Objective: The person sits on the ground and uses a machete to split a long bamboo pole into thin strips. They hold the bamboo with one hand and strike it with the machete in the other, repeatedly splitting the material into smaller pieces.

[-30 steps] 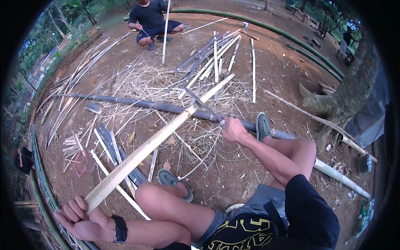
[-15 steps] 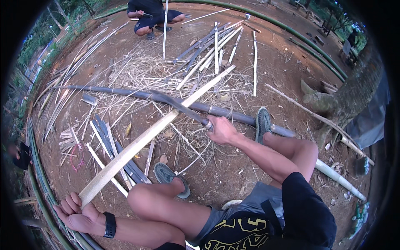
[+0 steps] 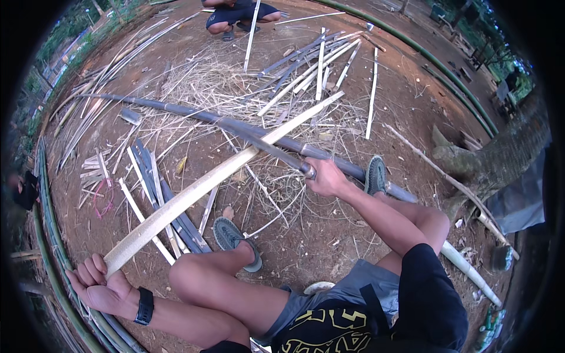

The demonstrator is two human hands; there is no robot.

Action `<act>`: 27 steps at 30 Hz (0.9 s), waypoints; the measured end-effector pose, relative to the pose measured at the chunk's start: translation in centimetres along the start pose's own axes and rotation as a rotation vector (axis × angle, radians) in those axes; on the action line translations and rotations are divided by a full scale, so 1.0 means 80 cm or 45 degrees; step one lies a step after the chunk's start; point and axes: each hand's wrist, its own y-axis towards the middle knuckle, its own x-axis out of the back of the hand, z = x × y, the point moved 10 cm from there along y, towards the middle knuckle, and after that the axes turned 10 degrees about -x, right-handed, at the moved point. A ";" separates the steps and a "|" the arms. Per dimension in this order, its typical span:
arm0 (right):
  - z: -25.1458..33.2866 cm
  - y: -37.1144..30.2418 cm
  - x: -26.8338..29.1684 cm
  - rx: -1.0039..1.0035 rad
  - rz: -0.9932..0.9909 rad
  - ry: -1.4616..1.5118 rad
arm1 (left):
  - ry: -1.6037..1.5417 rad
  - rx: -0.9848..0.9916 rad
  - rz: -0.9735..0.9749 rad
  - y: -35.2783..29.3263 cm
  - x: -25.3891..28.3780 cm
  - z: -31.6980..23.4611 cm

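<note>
A long pale split-bamboo strip point(image 3: 194, 187) slants from the lower left up toward the middle. My left hand point(image 3: 101, 285), a dark watch on its wrist, is closed around the strip's near end. In my right hand point(image 3: 325, 177) is the handle of a machete point(image 3: 282, 154), its fingers wrapped round it. The dark blade crosses over the strip, its edge at or very close to the surface. Beneath both runs a long dark bamboo pole point(image 3: 173, 107), on which the strip appears to rest. Blade contact with the strip cannot be made out exactly.
My sandalled feet point(image 3: 235, 240) are either side of the work. Dark split pieces point(image 3: 170, 215) lie near my left knee; more strips point(image 3: 321, 65) and shavings point(image 3: 200, 82) lie beyond. Another person point(image 3: 241, 15) squats at the far side. A tree trunk point(image 3: 494, 147) stands right.
The head view has shifted, moving the far ground upward. My right hand and the machete sit slightly farther right in the picture. Both grips are unchanged.
</note>
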 end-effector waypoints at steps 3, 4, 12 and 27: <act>-0.065 0.016 -0.014 -0.208 -0.044 -0.043 | -0.021 0.026 0.068 -0.009 -0.012 -0.001; -0.101 0.031 -0.012 -0.326 -0.098 -0.039 | -0.051 0.044 0.097 -0.012 -0.010 -0.004; -0.033 0.031 -0.022 -0.205 0.146 0.052 | -0.002 -0.034 0.060 0.005 0.008 -0.023; -0.100 0.047 -0.014 -0.169 -0.137 -0.141 | 0.056 -0.022 -0.063 0.004 0.014 -0.017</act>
